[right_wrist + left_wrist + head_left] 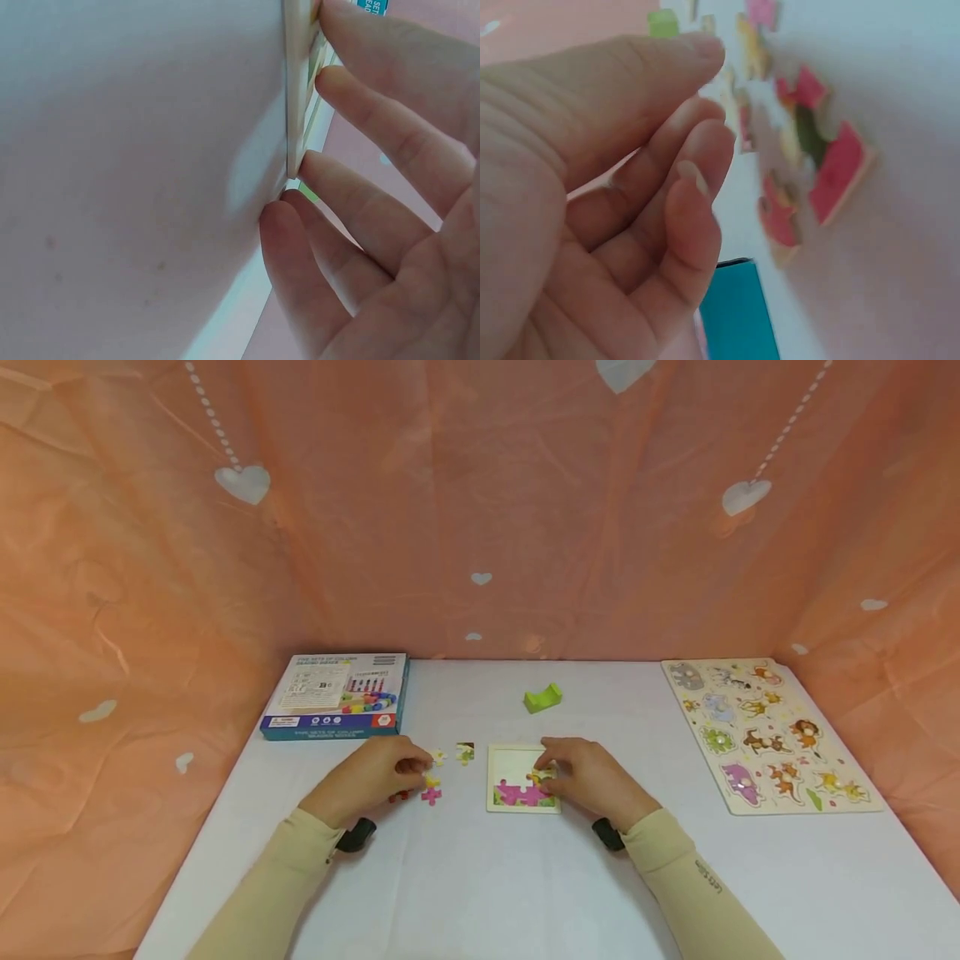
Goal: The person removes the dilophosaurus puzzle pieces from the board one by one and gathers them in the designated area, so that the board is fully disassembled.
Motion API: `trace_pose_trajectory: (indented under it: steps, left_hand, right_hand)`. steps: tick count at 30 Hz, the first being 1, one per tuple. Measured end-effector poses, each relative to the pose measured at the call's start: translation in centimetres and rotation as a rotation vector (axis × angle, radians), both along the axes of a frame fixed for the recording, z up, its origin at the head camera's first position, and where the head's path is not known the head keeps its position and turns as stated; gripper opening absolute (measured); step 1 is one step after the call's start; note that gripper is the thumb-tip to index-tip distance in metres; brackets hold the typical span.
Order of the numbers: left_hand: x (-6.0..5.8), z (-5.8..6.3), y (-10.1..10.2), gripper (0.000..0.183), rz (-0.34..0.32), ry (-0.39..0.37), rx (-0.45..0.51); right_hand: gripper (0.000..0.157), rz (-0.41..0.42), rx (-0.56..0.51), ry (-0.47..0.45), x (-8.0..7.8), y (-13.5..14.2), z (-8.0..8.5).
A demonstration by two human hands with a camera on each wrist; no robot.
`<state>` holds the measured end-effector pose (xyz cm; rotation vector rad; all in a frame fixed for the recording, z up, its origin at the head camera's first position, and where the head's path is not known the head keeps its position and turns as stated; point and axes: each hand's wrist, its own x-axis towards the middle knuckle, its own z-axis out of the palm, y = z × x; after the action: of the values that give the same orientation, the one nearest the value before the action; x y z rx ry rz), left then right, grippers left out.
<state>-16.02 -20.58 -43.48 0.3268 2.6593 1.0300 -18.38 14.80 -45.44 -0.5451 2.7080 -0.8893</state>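
A small square puzzle tray [491, 777] with a pale frame lies in front, its lower part filled with joined pink-purple pieces [517, 793]. My right hand [596, 777] reaches over its right side, thumb tip at a yellow puzzle piece [536, 777]. In the right wrist view, the fingers spread along the tray's edge [294, 97]. My left hand [375, 778] hovers beside loose puzzle pieces, its fingers loosely bent and nothing showing between thumb and fingertips. Near it lie a pink piece [431, 796], a yellow piece [432, 782] and a red-and-green piece [840, 176].
A piece with green and brown [465, 752] lies between the hands. Beyond the tray sits a green curved block [543, 698]. A boxed bead set [333, 697] stands back left; an animal peg board [768, 739] lies at the right. Orange curtain [480, 510] hangs behind.
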Motion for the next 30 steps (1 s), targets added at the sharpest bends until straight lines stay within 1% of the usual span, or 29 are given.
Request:
trace_pose_trajectory:
  steps: [2,4,6,7,9,11,15,19,23,24,27,30]
  left_hand:
    - [-0.2,0.4,0.1,0.022,0.022,0.008,0.0]
    - [-0.5,0.8,0.2,0.024,0.029,0.016,0.001]
    - [-1.1,0.9,0.5,0.024,0.005,0.056,-0.024]
    - [-1.3,1.1,0.8,0.025,-0.004,0.06,-0.026]
    - [-1.8,1.0,1.5,0.024,-0.049,0.114,-0.052]
    - [-2.2,1.0,2.6,0.023,-0.083,0.158,-0.076]
    - [-2.6,1.0,5.5,0.021,-0.147,0.184,-0.091]
    - [-3.1,1.0,8.7,0.022,-0.2,0.157,-0.093]
    - [-3.5,0.3,11.3,0.021,-0.223,0.091,-0.08]
    - [-3.5,0.1,11.8,0.02,-0.225,0.07,-0.07]
    - [-3.7,-0.6,13.0,0.016,-0.243,0.043,-0.064]
    - [-3.9,-0.9,13.9,0.019,-0.264,0.062,-0.089]
  right_hand:
    - [0.02,0.001,-0.001,0.005,-0.1,0.1,0.1]
    - [0.02,0.002,-0.003,0.003,-0.1,0.2,0.1]
    - [0.02,-0.002,-0.007,-0.008,-0.1,0.2,0.1]
    - [0.02,-0.005,-0.01,-0.013,-0.1,0.2,0.0]
    - [0.021,-0.001,-0.011,-0.013,-0.1,0.2,0.0]
    - [0.024,0.01,-0.008,0.003,-0.1,0.2,0.0]
    - [0.034,0.03,0.004,0.028,-0.2,0.2,0.1]
    - [0.045,0.011,0.013,0.023,-0.4,0.4,0.4]
    - [0.054,-0.011,0.015,0.011,-0.4,0.6,0.5]
    - [0.056,-0.014,0.014,0.006,-0.3,0.6,0.5]
    - [0.063,-0.002,0.016,0.004,-0.2,0.6,0.4]
    - [0.068,0.015,0.022,0.018,-0.3,0.6,0.4]
